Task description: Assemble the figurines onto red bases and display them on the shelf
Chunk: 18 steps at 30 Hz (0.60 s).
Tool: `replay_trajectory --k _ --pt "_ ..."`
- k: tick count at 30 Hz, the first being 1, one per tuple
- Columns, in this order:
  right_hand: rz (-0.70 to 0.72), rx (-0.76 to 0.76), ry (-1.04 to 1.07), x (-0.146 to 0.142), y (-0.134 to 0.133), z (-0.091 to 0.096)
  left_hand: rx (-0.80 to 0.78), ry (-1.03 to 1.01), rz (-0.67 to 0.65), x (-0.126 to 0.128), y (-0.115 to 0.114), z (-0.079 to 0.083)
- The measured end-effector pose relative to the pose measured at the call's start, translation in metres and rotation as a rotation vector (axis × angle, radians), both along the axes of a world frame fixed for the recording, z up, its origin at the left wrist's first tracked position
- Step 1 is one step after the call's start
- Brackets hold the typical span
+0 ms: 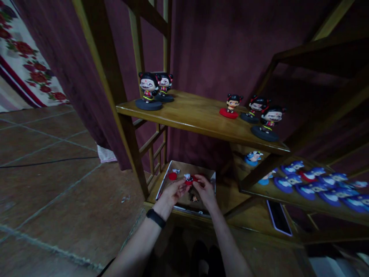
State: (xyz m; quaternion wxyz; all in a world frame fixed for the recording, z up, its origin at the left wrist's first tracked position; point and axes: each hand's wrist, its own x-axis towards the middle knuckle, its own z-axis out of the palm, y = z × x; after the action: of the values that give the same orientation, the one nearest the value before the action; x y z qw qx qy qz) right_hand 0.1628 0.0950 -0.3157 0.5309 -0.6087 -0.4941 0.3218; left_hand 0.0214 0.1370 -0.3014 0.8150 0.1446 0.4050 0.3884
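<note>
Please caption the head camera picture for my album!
Left hand and right hand hold a figurine and red base over an open cardboard box on a wooden shelf.

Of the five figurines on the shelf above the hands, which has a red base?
The third figurine from the left, leftmost in the group of three: its base is red, while the other four have dark bases.

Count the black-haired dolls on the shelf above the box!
5. At the left end: a front doll and a back doll. At the right end: a red-based doll, a middle doll and an end doll. Others could hide behind.
</note>
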Motion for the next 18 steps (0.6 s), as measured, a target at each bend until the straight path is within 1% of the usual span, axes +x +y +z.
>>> replay_trajectory --k 2,4,9,12,15,18 --pt "0.03 -0.003 0.059 0.001 0.001 -0.003 -0.011 -0.014 -0.005 0.0 -0.001 0.0" --pt "0.053 0.002 0.123 0.001 0.002 -0.005 0.015 -0.002 -0.005 0.002 -0.004 0.0" --pt "0.068 -0.002 0.232 0.0 0.005 -0.004 0.168 0.062 -0.014 0.005 -0.01 0.008" --pt "0.051 -0.04 0.255 0.002 0.005 -0.003 0.219 0.092 0.0 0.009 -0.012 0.01" --pt "0.005 -0.08 0.262 0.005 0.005 -0.005 0.24 0.106 0.048 0.013 -0.014 0.006" --pt "-0.012 -0.097 0.283 0.005 0.003 -0.009 0.239 0.12 0.089 0.018 -0.015 -0.001"
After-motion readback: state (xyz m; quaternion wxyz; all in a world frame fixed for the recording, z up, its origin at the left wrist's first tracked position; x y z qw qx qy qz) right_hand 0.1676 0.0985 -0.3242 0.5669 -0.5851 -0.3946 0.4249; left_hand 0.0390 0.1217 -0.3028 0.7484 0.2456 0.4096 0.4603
